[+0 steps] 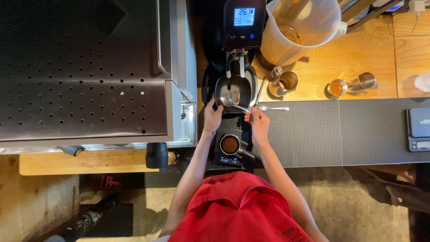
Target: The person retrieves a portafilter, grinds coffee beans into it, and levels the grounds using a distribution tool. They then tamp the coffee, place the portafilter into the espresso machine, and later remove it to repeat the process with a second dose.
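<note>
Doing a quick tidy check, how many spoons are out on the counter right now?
2. One spoon is in the right hand, its bowl over the metal tray under the grinder. Another spoon lies on the mat's back edge. Others may be hidden.

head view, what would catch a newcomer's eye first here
The lit blue screen on the black grinder at top centre stands out first. Below it the right hand holds a long metal spoon over a dark metal tray, which the left hand steadies. Nearer the person, a portafilter of brown grounds rests on a small black scale.
</note>
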